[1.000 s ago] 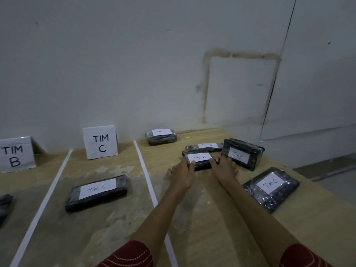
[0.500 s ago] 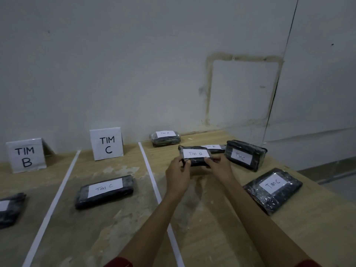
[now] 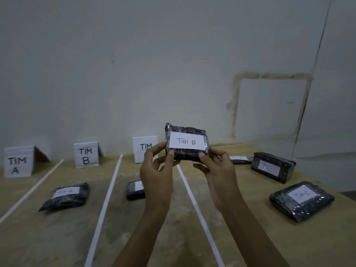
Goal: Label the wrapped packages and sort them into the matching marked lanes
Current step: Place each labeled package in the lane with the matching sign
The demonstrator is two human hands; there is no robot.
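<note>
Both hands grasp the Tim B package [image 3: 186, 144] in the air, label toward the camera: the left hand [image 3: 157, 176] pinches its lower left corner, the right hand [image 3: 217, 174] its lower right. The B sign [image 3: 86, 155] stands at nine o'clock from it, the B lane [image 3: 73, 237] at eight, past the C lane [image 3: 115, 228]. Only fingertips [image 3: 202, 156] bear on glossy wrap, so it might slip on the leftward carry and drop in the C lane, or end up straddling a line [image 3: 107, 199].

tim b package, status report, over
Left grip, right grip pinching package ends, above table. Label reads Tim B. Path to B lane looks open; second package lies there.
</note>
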